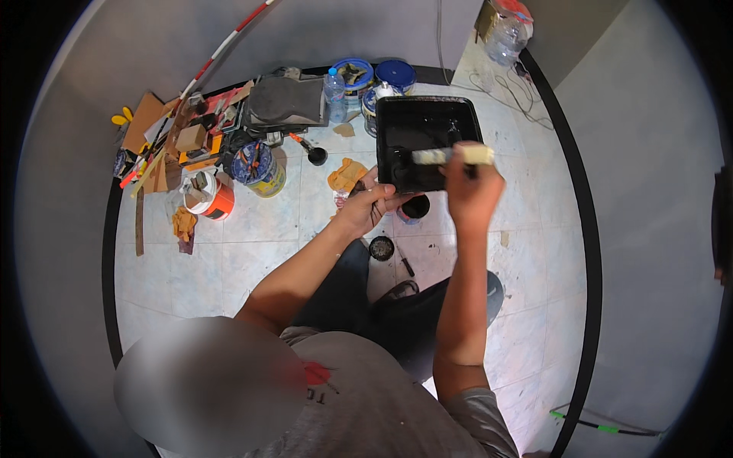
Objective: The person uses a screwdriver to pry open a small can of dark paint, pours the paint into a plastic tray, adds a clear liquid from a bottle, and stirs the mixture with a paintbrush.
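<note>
A black paint tray (381, 141) with dark, glossy paint inside is held up in front of me. My left hand (368, 206) grips its near left corner, thumb on the rim, with dark smears on the fingers. Over the tray's near right part, my right hand (473, 191) is closed on a short pale tool (479, 155), yellowish at its right end and greyish white at its left. Blur hides the tool's exact kind. Below the tray stands an open can of dark paint (413, 217), partly covered by it. An orange-yellow cloth (347, 174) lies left of the tray.
Between my feet lie a round dark lid (381, 248) and a dark-handled tool (406, 264). To the left stand a paint bucket (263, 177) and an orange-white bucket (217, 200). A water bottle (334, 97) and blue-lidded tubs (395, 75) line the wall. Cables (519, 95) trail at right.
</note>
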Tool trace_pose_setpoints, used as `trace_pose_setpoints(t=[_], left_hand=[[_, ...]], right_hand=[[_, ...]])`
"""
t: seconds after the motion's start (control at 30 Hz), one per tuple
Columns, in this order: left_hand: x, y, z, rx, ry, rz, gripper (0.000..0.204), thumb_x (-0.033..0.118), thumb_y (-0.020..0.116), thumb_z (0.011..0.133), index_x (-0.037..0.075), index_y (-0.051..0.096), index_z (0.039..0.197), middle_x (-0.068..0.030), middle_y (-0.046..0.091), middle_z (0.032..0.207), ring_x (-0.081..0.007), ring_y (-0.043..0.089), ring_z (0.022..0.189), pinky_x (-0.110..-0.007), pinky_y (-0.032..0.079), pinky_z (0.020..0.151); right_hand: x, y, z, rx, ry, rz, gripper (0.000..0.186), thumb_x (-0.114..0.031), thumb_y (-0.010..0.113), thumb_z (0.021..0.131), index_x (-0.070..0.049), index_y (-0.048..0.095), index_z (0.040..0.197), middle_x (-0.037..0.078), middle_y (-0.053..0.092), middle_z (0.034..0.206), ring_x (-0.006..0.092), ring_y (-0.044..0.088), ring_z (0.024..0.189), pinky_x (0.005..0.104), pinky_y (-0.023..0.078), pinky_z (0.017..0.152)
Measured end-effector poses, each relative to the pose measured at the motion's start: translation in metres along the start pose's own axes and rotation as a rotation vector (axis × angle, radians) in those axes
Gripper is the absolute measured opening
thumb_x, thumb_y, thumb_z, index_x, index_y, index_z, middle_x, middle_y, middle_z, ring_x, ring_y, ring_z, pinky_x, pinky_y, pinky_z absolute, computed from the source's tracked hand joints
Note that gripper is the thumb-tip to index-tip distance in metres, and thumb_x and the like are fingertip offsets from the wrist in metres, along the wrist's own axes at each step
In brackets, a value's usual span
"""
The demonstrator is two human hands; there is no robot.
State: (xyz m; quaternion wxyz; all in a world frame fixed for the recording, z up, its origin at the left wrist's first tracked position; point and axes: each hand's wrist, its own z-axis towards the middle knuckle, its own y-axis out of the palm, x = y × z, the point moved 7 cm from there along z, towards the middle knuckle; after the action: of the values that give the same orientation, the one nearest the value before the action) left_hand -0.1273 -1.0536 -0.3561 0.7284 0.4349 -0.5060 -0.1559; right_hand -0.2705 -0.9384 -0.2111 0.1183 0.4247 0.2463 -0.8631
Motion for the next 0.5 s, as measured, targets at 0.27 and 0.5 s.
trace_pose_setpoints(t=[0.27, 0.5], left_hand=[[-0.001, 0.005, 0.001, -0.021, -0.001, 0.110, 0.078, 0.017, 0.073, 0.096, 0.002, 0.037, 0.164, -0.0206, 0.060, 0.154, -0.0324, 0.067, 0.138, -0.048, 0.054, 0.121], [-0.011, -0.013, -0.011, 0.041, -0.052, 0.127, 0.079, 0.017, 0.074, 0.094, 0.005, 0.038, 0.164, -0.0163, 0.064, 0.152, -0.0303, 0.065, 0.140, -0.047, 0.051, 0.123]], right_hand=[[0.011, 0.006, -0.005, 0.074, 0.010, 0.066, 0.013, -0.011, 0.074, 0.104, 0.002, 0.074, 0.101, 0.014, 0.075, 0.076, 0.0182, 0.075, 0.065, 0.0329, 0.058, 0.062], [-0.007, -0.008, -0.007, -0.005, 0.045, 0.053, 0.008, -0.007, 0.075, 0.102, 0.001, 0.075, 0.103, 0.013, 0.077, 0.083, 0.0169, 0.076, 0.069, 0.0318, 0.058, 0.064]])
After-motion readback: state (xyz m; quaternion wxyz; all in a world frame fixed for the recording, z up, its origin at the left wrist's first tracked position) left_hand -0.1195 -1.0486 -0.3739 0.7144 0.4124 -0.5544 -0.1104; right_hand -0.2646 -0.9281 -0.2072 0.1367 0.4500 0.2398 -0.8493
